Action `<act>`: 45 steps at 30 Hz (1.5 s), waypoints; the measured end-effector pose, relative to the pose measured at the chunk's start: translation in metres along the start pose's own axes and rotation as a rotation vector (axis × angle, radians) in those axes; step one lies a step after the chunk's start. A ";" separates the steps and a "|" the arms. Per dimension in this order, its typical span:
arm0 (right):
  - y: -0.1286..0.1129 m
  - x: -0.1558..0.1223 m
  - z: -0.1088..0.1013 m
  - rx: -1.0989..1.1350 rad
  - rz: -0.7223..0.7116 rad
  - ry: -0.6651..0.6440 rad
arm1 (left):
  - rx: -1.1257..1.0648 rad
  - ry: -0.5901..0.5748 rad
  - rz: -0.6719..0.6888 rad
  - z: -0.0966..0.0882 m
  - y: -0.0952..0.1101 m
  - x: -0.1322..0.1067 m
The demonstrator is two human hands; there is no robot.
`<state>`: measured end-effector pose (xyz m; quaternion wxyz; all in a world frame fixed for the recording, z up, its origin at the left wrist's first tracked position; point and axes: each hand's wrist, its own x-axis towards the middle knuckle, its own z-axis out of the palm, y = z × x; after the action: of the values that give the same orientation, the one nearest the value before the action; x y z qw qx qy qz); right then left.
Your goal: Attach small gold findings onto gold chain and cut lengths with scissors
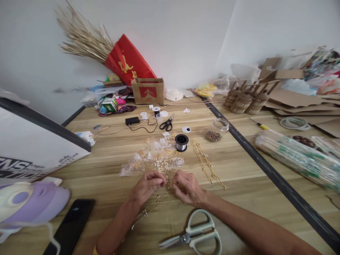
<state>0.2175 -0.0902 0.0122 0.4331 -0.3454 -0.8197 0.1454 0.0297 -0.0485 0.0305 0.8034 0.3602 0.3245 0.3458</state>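
My left hand is closed in a pinch, thumb against fingers, low over the wooden table. Whatever sits at its fingertips is too small to make out. Just to its right, my right hand is curled shut, its fingertips hidden by the knuckles. A thin gold chain with beads lies below and between the hands. Directly beyond the fingers are loose beads and small findings with little clear bags. A second gold chain lies to the right, near a spool of fine wire. Pale-handled scissors lie in front of me.
Black scissors and a black box with a cable lie farther back. A jar of small beads is at right, beyond it bundled sticks. At left are a phone, a purple object and a large white box.
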 end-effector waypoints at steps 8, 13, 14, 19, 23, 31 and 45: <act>-0.001 0.000 -0.001 0.009 -0.011 0.018 | 0.168 0.062 0.017 0.003 0.003 0.000; -0.002 0.000 -0.001 0.024 -0.023 0.032 | 0.329 0.079 0.052 -0.001 -0.001 0.002; -0.002 0.000 -0.001 0.023 -0.023 0.029 | 0.354 0.076 0.056 -0.002 -0.002 0.003; -0.002 0.000 -0.002 -0.009 -0.029 0.016 | 0.420 0.073 0.067 -0.004 -0.005 0.004; -0.002 0.000 -0.001 -0.001 -0.022 0.013 | 0.418 0.060 0.064 -0.005 -0.006 0.004; 0.000 -0.002 0.001 0.006 -0.014 0.006 | 0.407 0.062 0.046 -0.005 -0.007 0.004; 0.000 -0.002 0.001 0.013 0.001 -0.004 | 0.411 0.051 0.051 -0.002 -0.006 0.003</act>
<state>0.2176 -0.0913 0.0110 0.4336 -0.3428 -0.8195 0.1515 0.0320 -0.0484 0.0236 0.6956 0.5158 0.3992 0.3012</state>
